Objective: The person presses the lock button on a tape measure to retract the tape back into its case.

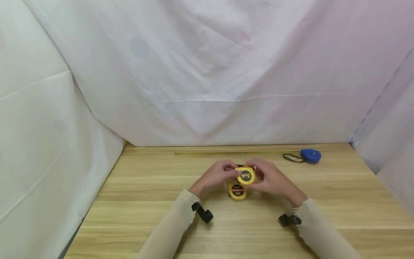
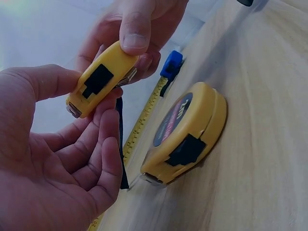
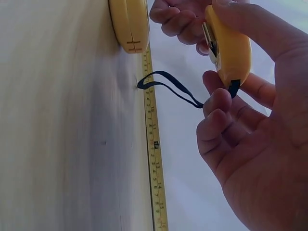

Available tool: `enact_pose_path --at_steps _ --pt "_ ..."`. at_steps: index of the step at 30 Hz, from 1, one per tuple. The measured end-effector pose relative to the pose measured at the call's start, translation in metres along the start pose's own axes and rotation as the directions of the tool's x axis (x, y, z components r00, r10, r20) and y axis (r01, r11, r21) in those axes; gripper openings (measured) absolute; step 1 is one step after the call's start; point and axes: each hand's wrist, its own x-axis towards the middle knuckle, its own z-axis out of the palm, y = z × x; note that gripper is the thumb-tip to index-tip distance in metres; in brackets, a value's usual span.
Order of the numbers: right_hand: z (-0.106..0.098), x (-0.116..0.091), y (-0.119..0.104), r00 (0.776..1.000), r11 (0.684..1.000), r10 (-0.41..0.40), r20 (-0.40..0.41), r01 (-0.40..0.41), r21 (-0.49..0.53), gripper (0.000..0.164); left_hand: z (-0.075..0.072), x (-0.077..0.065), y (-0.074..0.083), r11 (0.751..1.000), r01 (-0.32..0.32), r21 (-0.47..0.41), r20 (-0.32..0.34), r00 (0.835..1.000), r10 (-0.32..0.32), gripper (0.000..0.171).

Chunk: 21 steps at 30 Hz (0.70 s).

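A yellow tape measure (image 1: 245, 176) marked with a 3 is held up off the table between both hands. My left hand (image 1: 220, 173) pinches its left end with thumb and fingers, near the metal hook and black lock button in the left wrist view. On the other side my right hand (image 1: 270, 178) grips the case; a black wrist strap (image 3: 171, 82) hangs from it in the right wrist view. Just below, a second yellow tape measure (image 1: 237, 191), labelled 2m, lies on the wooden table, touched by neither hand.
Toward the back right lies a blue tape measure (image 1: 311, 156) with a black cord loop. Its yellow blade (image 1: 226, 153) stretches leftward along the table's far edge. White cloth (image 1: 207, 72) hangs behind the wooden table (image 1: 142, 216) and at both sides.
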Motion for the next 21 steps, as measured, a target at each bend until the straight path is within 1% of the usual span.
enact_pose_path --at_steps 3,6,8,11,13,16,21 --pt "-0.003 -0.005 0.002 1.000 1.000 -0.008 0.006 0.008 -0.015 0.052 0.005 0.001 0.001 1.000 -0.019 0.020 0.011 1.000 0.019 0.030" --pt "-0.007 -0.010 0.005 1.000 1.000 -0.002 0.010 0.002 -0.029 0.051 0.009 0.001 0.003 0.993 -0.063 0.096 0.030 0.998 0.061 0.032" --pt "-0.009 -0.013 0.006 1.000 0.999 0.009 0.011 -0.008 -0.038 0.049 0.011 0.001 0.005 0.982 -0.101 0.157 0.056 0.994 0.093 0.038" --pt "-0.012 -0.017 0.007 1.000 0.998 0.025 0.015 -0.024 -0.051 0.048 0.015 0.002 0.007 0.955 -0.157 0.252 0.095 0.986 0.137 0.049" --pt "-0.014 -0.019 0.008 0.999 0.998 0.035 0.027 -0.033 -0.048 0.048 0.018 0.003 0.009 0.928 -0.186 0.321 0.112 0.981 0.158 0.053" --pt "-0.017 -0.022 0.009 0.998 0.998 0.045 0.049 -0.043 -0.046 0.048 0.023 0.004 0.011 0.886 -0.217 0.409 0.125 0.975 0.181 0.054" --pt "-0.021 -0.026 0.013 0.992 0.995 0.075 0.101 -0.068 -0.066 0.048 0.031 0.006 0.009 0.844 -0.230 0.485 0.135 0.973 0.187 0.048"
